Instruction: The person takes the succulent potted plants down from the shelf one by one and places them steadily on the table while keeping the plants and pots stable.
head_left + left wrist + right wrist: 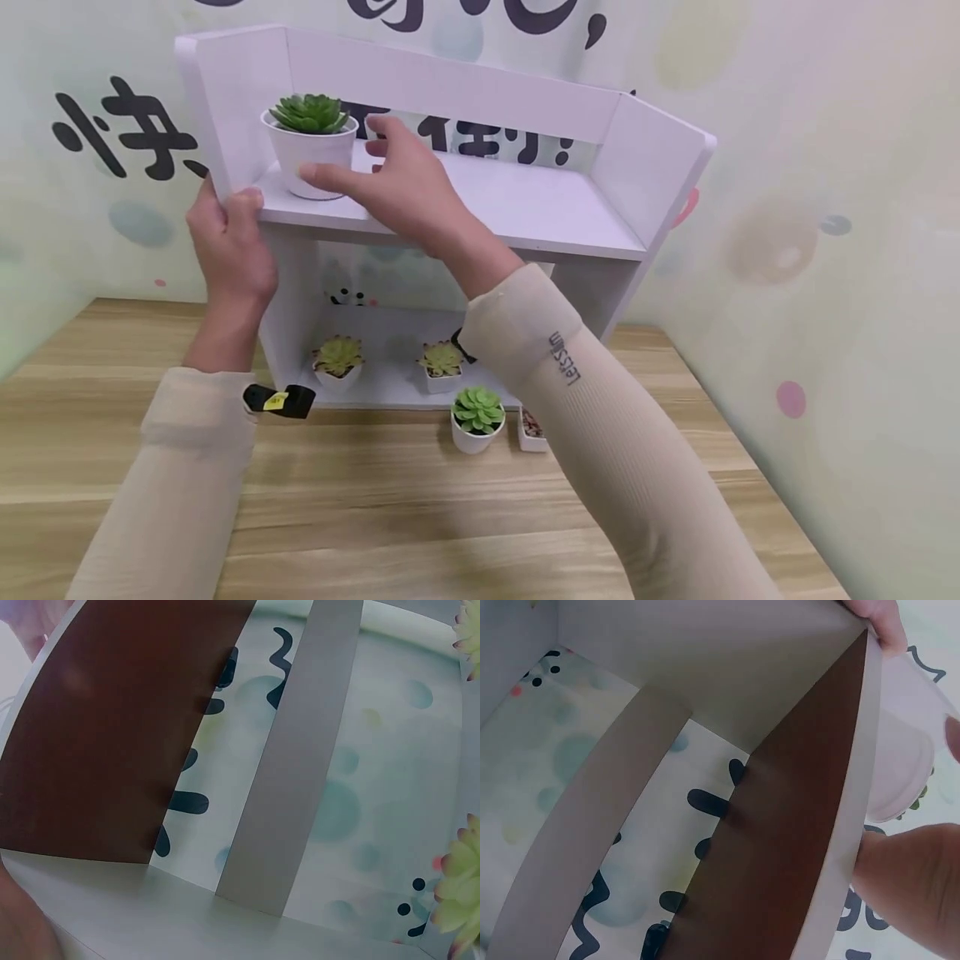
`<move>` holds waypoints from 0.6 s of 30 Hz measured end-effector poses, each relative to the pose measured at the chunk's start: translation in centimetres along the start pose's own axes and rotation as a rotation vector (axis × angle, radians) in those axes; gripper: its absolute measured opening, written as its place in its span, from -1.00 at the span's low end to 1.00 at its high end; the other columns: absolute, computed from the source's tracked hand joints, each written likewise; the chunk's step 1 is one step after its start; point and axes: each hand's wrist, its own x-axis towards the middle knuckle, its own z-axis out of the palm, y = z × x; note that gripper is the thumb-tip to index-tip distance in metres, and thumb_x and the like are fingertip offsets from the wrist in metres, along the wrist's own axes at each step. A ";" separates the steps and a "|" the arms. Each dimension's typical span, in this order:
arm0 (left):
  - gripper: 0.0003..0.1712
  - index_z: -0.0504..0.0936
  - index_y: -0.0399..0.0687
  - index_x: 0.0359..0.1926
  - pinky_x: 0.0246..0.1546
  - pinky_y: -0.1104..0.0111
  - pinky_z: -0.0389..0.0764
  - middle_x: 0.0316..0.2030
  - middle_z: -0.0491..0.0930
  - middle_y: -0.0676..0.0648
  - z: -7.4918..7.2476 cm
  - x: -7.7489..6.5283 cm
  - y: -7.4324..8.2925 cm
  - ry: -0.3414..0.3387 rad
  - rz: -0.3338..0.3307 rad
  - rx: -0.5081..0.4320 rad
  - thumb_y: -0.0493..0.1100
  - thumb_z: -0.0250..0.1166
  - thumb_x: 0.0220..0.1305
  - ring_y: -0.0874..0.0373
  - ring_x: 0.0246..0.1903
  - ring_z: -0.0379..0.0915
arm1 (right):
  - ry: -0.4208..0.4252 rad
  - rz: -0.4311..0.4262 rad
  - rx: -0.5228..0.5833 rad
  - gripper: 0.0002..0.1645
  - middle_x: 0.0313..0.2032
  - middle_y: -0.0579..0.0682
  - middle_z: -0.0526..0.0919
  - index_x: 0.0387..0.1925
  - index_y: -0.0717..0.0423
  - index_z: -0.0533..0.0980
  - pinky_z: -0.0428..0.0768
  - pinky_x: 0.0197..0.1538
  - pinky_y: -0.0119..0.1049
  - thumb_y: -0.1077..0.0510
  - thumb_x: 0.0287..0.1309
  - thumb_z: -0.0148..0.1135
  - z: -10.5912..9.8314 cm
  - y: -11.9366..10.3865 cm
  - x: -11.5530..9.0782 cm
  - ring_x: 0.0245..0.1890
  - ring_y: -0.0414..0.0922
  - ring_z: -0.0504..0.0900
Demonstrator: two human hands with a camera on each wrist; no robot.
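A white two-tier desk shelf (495, 196) stands against the back wall. My left hand (232, 250) grips its left side panel at the height of the upper board. On that board's left end sits a white pot (311, 162) with a dark green succulent (309, 114). My right hand (408, 187) is beside this pot, its thumb in front and its fingers spread to the right, not closed round it. In the right wrist view the thumb (911, 881) lies by the board's edge, with the tilted-looking pot (904, 769) beyond.
On the lower board stand two small potted succulents, one left (337, 357) and one central (441, 360). A light green succulent (477, 410) and a partly hidden white square pot (533, 437) stand on the wooden table (360, 508) in front. Black lettering marks the wall hanging (142, 125).
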 end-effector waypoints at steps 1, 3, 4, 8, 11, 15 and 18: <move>-0.45 0.54 -0.03 0.24 0.17 0.36 0.41 0.22 0.60 -0.02 0.0 0.0 0.0 -0.002 0.002 -0.001 -0.06 -0.14 0.34 0.21 0.10 0.48 | -0.002 0.001 0.006 0.11 0.48 -0.18 0.29 0.57 -0.20 0.04 0.42 0.36 -0.30 -0.35 0.13 0.34 0.0 -0.1 0.2 0.43 -0.24 0.34; -0.44 0.54 -0.02 0.25 0.15 0.36 0.42 0.23 0.60 -0.01 -0.1 0.1 0.0 -0.007 0.006 0.004 -0.05 -0.14 0.34 0.21 0.10 0.48 | -0.004 0.000 0.019 0.09 0.49 -0.19 0.28 0.57 -0.25 0.04 0.41 0.37 -0.29 -0.38 0.13 0.31 0.1 -0.3 0.5 0.43 -0.25 0.34; -0.44 0.54 -0.01 0.25 0.14 0.36 0.42 0.23 0.60 -0.01 -0.1 0.1 -0.1 -0.009 0.003 0.008 -0.04 -0.15 0.34 0.22 0.10 0.48 | -0.006 -0.001 0.023 0.08 0.48 -0.20 0.28 0.56 -0.29 0.04 0.41 0.37 -0.28 -0.38 0.12 0.31 0.2 -0.5 0.7 0.42 -0.26 0.33; -0.44 0.53 0.02 0.24 0.09 0.38 0.41 0.21 0.60 0.00 -0.3 0.1 -0.2 -0.001 -0.004 0.033 -0.02 -0.15 0.33 0.23 0.07 0.48 | -0.012 -0.019 0.046 0.07 0.48 -0.27 0.25 0.55 -0.38 0.03 0.39 0.37 -0.31 -0.39 0.12 0.30 0.6 -1.3 1.1 0.42 -0.30 0.30; -0.45 0.54 0.05 0.21 0.05 0.39 0.42 0.19 0.61 0.00 -0.4 0.2 -0.2 0.001 0.000 0.040 0.00 -0.15 0.32 0.24 0.04 0.48 | -0.004 -0.023 0.032 0.08 0.45 -0.32 0.26 0.55 -0.37 0.02 0.39 0.33 -0.38 -0.41 0.11 0.30 1.0 -2.1 1.5 0.36 -0.37 0.32; -0.46 0.55 0.05 0.20 0.07 0.39 0.44 0.18 0.61 -0.01 -0.4 0.2 -0.1 -0.014 0.010 0.017 -0.01 -0.15 0.33 0.24 0.04 0.48 | 0.022 0.023 -0.011 0.13 0.45 -0.30 0.26 0.57 -0.31 -0.03 0.39 0.32 -0.44 -0.47 0.11 0.25 1.3 -2.7 2.6 0.29 -0.41 0.34; -0.46 0.55 0.03 0.22 0.11 0.38 0.46 0.18 0.61 -0.01 -0.2 0.3 -0.1 -0.021 0.012 0.001 -0.02 -0.15 0.34 0.23 0.07 0.48 | 0.038 0.041 -0.007 0.07 0.41 -0.28 0.32 0.55 -0.28 0.04 0.41 0.26 -0.49 -0.47 0.14 0.23 1.4 -2.8 3.4 0.23 -0.42 0.38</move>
